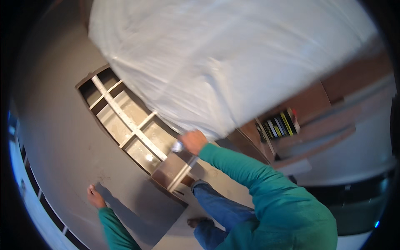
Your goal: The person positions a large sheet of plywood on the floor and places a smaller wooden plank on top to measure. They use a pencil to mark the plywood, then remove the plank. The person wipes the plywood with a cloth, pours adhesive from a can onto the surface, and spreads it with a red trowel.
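My right hand (193, 141) is closed beside the lower edge of a big white plastic-covered slab (183, 62), perhaps a mattress. A small shiny, whitish piece (178, 146) shows at its fingers; blur hides what it is. Under that hand runs a wooden frame (137, 132) with pale slats and open compartments. To the left, my left hand (96, 196) is over a wide brown panel (129, 204), fingers loosely bent and nothing visible in them. Whether it touches the panel I cannot tell.
A black box with yellow markings (280, 126) lies on the brown wooden surface (304, 100) at the right. Below it, a dark object (354, 208) stands at the lower right. My legs in blue jeans (221, 204) are beside the frame's near end, over a pale floor (179, 231).
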Demonstrator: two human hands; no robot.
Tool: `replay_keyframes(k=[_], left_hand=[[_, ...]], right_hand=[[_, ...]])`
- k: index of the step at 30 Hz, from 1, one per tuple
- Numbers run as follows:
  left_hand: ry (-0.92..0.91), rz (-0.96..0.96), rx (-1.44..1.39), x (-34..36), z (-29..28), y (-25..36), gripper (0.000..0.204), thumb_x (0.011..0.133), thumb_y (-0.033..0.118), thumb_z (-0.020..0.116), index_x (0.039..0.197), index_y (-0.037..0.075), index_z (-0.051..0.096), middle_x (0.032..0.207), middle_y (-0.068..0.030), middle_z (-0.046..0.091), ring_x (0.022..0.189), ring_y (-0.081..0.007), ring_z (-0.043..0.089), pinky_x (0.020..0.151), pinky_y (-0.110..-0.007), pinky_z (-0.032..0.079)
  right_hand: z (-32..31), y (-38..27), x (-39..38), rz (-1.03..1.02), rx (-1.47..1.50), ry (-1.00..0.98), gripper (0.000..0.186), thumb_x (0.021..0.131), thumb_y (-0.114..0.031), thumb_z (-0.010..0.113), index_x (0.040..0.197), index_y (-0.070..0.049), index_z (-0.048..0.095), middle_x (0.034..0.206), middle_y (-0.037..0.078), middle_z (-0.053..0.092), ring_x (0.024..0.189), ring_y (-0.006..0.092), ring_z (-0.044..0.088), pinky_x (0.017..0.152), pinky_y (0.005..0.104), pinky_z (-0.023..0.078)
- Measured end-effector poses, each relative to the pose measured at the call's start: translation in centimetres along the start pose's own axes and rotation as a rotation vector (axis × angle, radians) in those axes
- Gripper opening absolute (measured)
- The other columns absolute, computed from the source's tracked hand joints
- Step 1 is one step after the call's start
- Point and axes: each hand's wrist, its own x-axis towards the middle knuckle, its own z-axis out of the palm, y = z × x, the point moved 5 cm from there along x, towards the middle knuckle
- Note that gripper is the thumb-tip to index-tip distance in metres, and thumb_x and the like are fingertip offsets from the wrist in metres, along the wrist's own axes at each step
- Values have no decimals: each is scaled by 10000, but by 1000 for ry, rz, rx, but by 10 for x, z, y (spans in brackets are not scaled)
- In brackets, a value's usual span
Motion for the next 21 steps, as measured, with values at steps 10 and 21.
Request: replay_keyframes(k=[10, 21], left_hand=[[-573, -82, -239, -394, -30, -70, 242, 772, -86, 507, 770, 37, 715, 745, -84, 692, 760, -176, 660, 730, -333, 529], [-622, 636, 561, -569, 13, 181, 173, 764, -19, 605, 831, 110, 699, 866, -123, 723, 829, -373, 680, 838, -455, 541]], right_hand=[[160, 157, -627, 1175, 489, -233, 280, 803, -139, 658, 1066, -63, 721, 1069, 215, 706, 1023, 372, 682, 933, 455, 542], [171, 258, -602, 749, 801, 23, 549, 753, -313, 776, 1208, -37, 642, 1132, 222, 684, 1060, 384, 656, 947, 438, 515]])
